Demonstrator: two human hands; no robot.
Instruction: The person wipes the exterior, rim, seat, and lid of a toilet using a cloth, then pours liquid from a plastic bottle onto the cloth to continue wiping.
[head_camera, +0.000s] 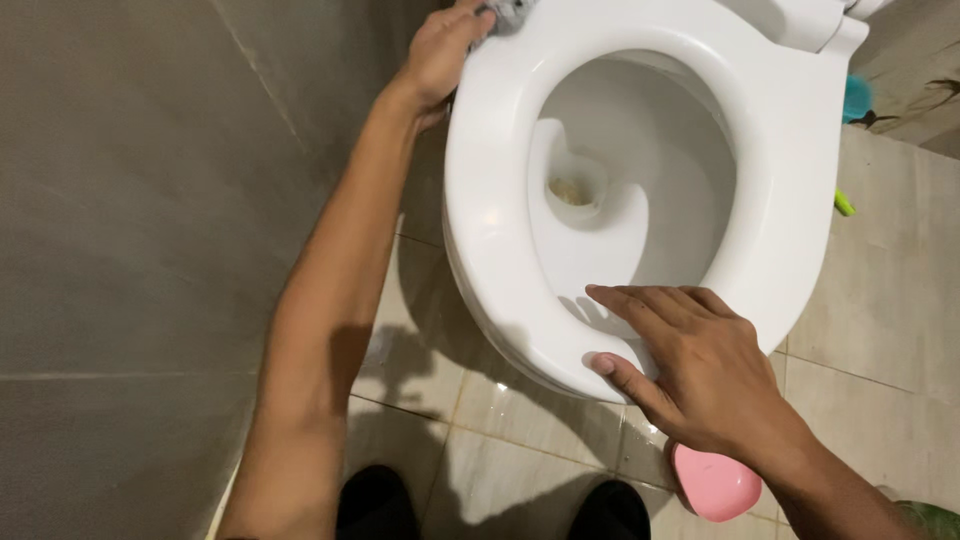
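toilet seat (500, 200) fills the upper middle and right of the frame, white, lowered flat on the bowl, and it is what both my hands are on. judging by how it looks now, the wiping is partway: the near rim and the left curve show a wet sheen and no marks i can see, while the far right curve and the hinge end at the top right look untouched by my hands at this moment, so i'd say those are left. inside the bowl (640, 150) there is a bit of yellowish residue down at the drain hole, so the inside is not done.

going from the left of the frame: my left arm runs up from the bottom left along the grey wall tiles (130, 200), stretched nearly straight. my left hand (440, 55) sits at the top centre-left, fingers curled closed on a grey cloth (505, 12), pressing it against the far left edge of the seat. only a scrap of the cloth shows beyond my knuckles.

lower middle, the floor tiles (520, 420) under the bowl are wet and shiny.

to the right, my right hand (690, 365) lies flat on the near rim, palm down, fingers spread long and pointing toward the left, thumb hooked under the front lip. it holds nothing; it only braces. just below it, at the bottom right, a pink rounded object (715, 485) stands on the floor, partly hidden by my wrist.
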